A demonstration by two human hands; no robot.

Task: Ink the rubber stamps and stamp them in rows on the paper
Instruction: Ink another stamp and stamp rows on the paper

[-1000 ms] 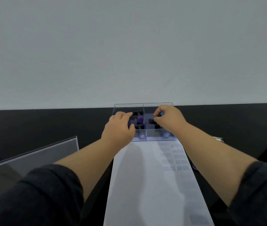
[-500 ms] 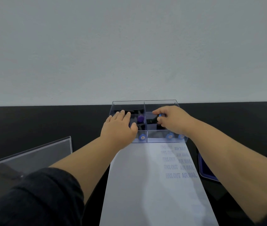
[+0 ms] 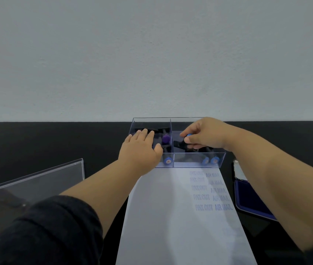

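Now your right hand pinches a blue-topped stamp in the box's right compartment, at twelve o'clock from the paper. Your left hand rests flat, fingers straight, on the left compartment. Inkpad at three o'clock.

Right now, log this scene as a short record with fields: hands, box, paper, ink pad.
left hand: rests flat on the left compartment of the box, fingers straight
right hand: fingers pinch a blue-capped stamp in the right compartment
clear box: two compartments, several stamps lying inside, one with a purple cap
paper: lies in front of the box, with two columns of five blue prints, FAX OUT and AIR MAIL
ink pad: blue, open, right of the paper
clear lid: on the table at left
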